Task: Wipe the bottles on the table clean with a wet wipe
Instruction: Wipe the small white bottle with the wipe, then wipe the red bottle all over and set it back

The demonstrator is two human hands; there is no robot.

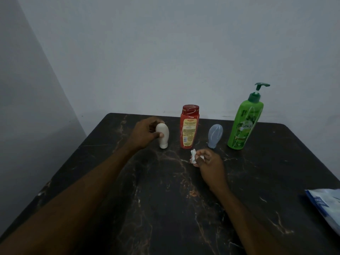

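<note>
- Four bottles are standing in a row across the far half of the table (165,208): white bottle (162,135) at left, then red bottle (189,127), blue bottle (214,136), and green pump bottle (241,124) at right.
- Left hand (145,134) is gripping the white bottle, fingers and thumb curling round its upper body. The bottle is sitting cap-down and seems to be resting on the table.
- Right hand (209,162) is pinching a crumpled wipe (194,157) between thumb and fingertips, just near of the red bottle and touching no bottle.
- Progress, as a judgement: the wipe is not meeting any surface now. The white bottle looks like the one being worked on. No dirt or wet sheen is showing on any bottle, so how many are done cannot be told.
- Red, blue and green are standing with no hand on them.
- Contents: white, red and green are opaque, so their fill is unreadable. Blue is translucent and standing cap-down, with nothing clearly showing inside.
- Wipe pack (325,205) is lying at the near right edge, partly out of view, its contents not showing.
</note>
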